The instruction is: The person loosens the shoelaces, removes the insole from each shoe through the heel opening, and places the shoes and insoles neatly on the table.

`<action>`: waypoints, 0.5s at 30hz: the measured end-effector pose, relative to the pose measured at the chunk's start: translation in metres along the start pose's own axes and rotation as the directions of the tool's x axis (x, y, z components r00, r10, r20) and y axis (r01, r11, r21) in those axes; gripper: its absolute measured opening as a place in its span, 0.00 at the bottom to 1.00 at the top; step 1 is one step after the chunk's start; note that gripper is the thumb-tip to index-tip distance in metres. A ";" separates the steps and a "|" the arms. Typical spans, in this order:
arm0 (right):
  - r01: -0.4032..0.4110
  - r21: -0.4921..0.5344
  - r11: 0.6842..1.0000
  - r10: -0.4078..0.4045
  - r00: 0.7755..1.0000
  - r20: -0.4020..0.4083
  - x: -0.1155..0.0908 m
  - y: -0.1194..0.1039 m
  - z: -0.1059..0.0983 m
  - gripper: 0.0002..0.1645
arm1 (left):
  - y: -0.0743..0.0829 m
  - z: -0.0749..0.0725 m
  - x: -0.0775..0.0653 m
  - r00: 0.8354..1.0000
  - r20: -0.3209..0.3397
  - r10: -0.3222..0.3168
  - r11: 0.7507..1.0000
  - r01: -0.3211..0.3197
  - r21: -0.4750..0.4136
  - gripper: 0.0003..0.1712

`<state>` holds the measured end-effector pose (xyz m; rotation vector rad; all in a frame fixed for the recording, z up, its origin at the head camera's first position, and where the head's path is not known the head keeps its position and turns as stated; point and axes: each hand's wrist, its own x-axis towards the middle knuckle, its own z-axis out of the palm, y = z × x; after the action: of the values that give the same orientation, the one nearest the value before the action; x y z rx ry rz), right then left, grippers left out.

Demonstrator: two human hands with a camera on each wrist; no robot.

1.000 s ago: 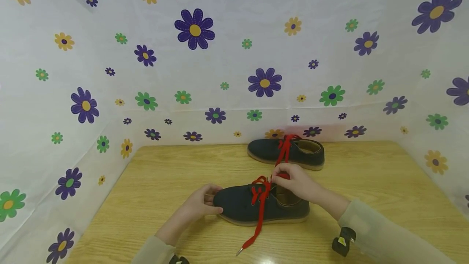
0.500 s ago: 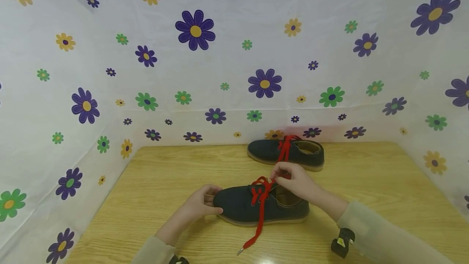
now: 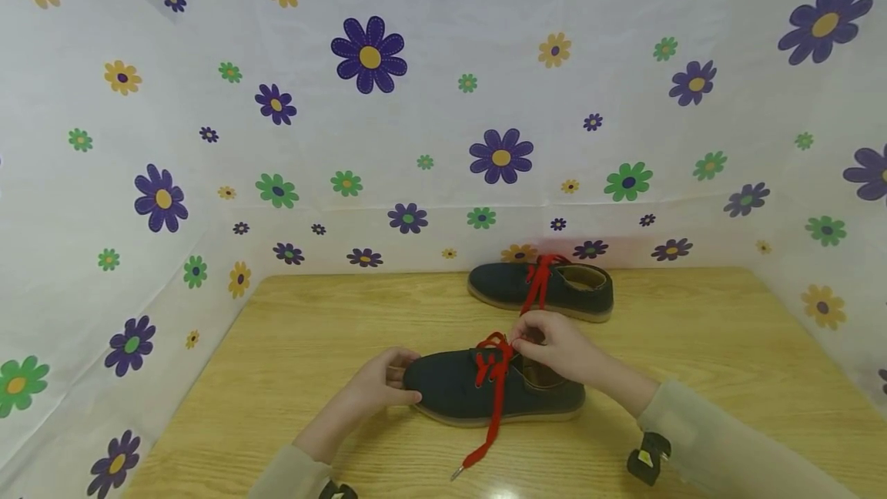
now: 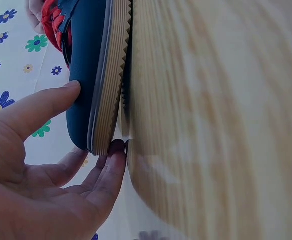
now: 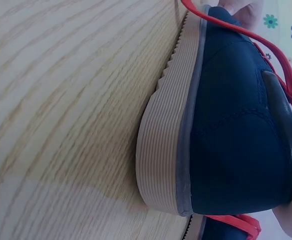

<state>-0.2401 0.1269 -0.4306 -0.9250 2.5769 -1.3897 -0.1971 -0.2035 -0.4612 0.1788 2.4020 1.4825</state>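
Observation:
A navy shoe with a pale ribbed sole stands on the table in the head view, its toe to the left. My left hand holds the toe, thumb on the near side and fingers around the front; the left wrist view shows the thumb pressed on the upper. Above the shoe's opening, my right hand pinches the red shoelace near the knot, thumb against forefinger. One loose lace end hangs over the near side onto the table. Part of the pinched lace is hidden by the fingers.
Behind stands a matching navy shoe with red laces, close to the back edge of the wooden table. A white sheet with printed flowers encloses the back and both sides.
My right hand has risen slightly, then come down again at the knot, still pinching the lace. The hanging lace end has shifted a little to the right. The left hand stays put.

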 end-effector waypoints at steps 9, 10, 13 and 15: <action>-0.115 0.163 0.980 0.126 0.990 -0.064 -0.001 -0.001 -0.005 0.08 | -0.001 -0.001 0.000 1.000 0.005 -0.004 1.000 0.004 0.002 0.37; -0.116 0.165 0.979 0.128 0.990 -0.065 -0.001 -0.001 -0.005 0.08 | -0.001 -0.001 0.000 1.000 0.006 -0.002 1.000 0.002 0.002 0.37; -0.109 0.161 0.981 0.122 0.989 -0.078 0.000 -0.001 -0.004 0.07 | -0.001 -0.001 0.000 1.000 0.009 0.003 1.000 -0.003 -0.001 0.37; -0.101 0.159 0.982 0.117 0.988 -0.097 0.000 0.000 -0.003 0.07 | -0.001 -0.001 0.000 1.000 0.008 0.002 1.000 -0.002 -0.002 0.37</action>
<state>-0.2415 0.1291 -0.4285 -0.6951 2.5056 -1.6202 -0.1978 -0.2048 -0.4619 0.1868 2.3944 1.4820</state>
